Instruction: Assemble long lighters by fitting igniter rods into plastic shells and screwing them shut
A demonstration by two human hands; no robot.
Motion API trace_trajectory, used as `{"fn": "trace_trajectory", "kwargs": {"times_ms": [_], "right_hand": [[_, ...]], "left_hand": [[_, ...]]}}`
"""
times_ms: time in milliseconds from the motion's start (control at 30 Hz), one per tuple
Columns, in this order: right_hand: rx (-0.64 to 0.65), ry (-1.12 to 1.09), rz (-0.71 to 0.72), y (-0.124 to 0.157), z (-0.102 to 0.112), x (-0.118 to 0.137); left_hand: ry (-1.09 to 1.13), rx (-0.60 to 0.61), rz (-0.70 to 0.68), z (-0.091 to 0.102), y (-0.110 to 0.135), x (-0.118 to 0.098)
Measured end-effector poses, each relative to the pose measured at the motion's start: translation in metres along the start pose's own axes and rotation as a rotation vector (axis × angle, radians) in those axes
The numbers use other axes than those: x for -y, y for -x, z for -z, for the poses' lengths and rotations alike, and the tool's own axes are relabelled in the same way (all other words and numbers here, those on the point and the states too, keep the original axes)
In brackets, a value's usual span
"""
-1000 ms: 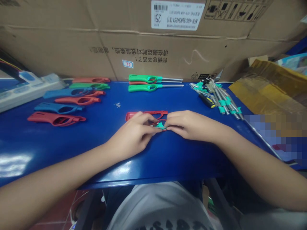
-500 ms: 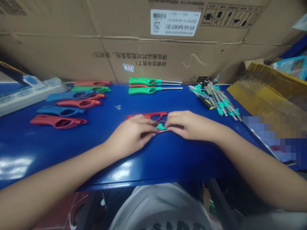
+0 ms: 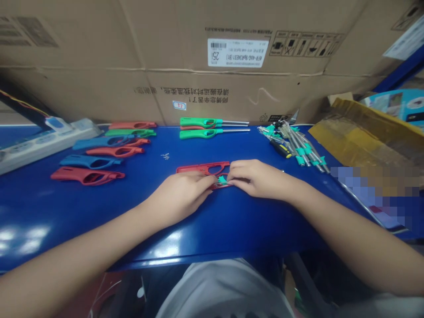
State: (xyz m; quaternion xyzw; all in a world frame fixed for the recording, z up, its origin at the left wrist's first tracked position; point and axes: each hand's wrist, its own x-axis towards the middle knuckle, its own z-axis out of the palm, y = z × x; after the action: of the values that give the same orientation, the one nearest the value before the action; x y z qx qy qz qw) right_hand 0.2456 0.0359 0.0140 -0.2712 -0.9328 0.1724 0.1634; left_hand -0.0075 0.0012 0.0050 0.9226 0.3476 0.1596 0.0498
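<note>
A red lighter casing half (image 3: pixel 218 187) lies low on the blue table, mostly covered by my hands, with a green trigger piece (image 3: pixel 222 179) in it. My left hand (image 3: pixel 185 194) is closed, its fingers and thumb gripping the left part of that casing. At the other end my right hand (image 3: pixel 250 176) pinches beside the green piece, with its exact hold partly hidden. Just behind my hands rests a second red casing half (image 3: pixel 202 168), its trigger opening to the right. A small silver tip (image 3: pixel 282 171) peeks out past my right hand.
Blue, orange, green and red lighter handles (image 3: pixel 88 175) lie at left near a white power strip (image 3: pixel 49 143). Green lighters (image 3: pixel 200 133) with metal tubes lie at the back. Tube assemblies (image 3: pixel 308 150) and a screwdriver (image 3: pixel 281 149) sit right. Tiny pieces (image 3: pixel 165 156) lie mid-table. A cardboard wall (image 3: pixel 185 53) stands behind.
The camera view has tilted up slightly, so the scene sits lower. My left fingers have shifted a little over the casing; my right hand stays at the green piece.
</note>
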Motion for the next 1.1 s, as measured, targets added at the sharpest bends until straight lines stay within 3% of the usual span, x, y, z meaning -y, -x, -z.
{"fn": "trace_trajectory", "kwargs": {"times_ms": [133,300,433,533,633,700,800,967,1100], "right_hand": [[0.03,0.038,-0.02,-0.001,0.0,0.001],[0.071,0.086,-0.043,-0.001,0.002,0.004],[0.063,0.018,-0.036,0.002,0.005,0.005],[-0.007,-0.032,-0.02,0.004,0.01,0.005],[-0.178,0.04,-0.038,0.007,0.022,-0.003],[-0.299,0.195,-0.139,0.011,0.034,-0.017],[-0.391,0.456,-0.481,0.025,0.054,-0.048],[-0.311,0.631,-1.002,0.052,0.076,-0.102],[-0.276,0.622,-1.102,0.059,0.078,-0.115]], "left_hand": [[-0.014,0.022,0.027,0.0,0.0,-0.002],[0.02,0.009,-0.095,-0.005,-0.002,0.0],[-0.016,0.029,-0.101,-0.005,-0.002,0.0],[-0.041,0.034,-0.084,-0.005,-0.002,0.0],[-0.03,0.038,-0.068,-0.005,-0.002,0.001],[-0.015,0.047,-0.057,-0.004,-0.002,0.002],[-0.009,0.053,-0.052,-0.003,-0.001,0.003],[-0.009,0.025,-0.082,-0.005,0.0,0.007],[0.036,0.051,-0.087,-0.006,0.0,0.008]]}}
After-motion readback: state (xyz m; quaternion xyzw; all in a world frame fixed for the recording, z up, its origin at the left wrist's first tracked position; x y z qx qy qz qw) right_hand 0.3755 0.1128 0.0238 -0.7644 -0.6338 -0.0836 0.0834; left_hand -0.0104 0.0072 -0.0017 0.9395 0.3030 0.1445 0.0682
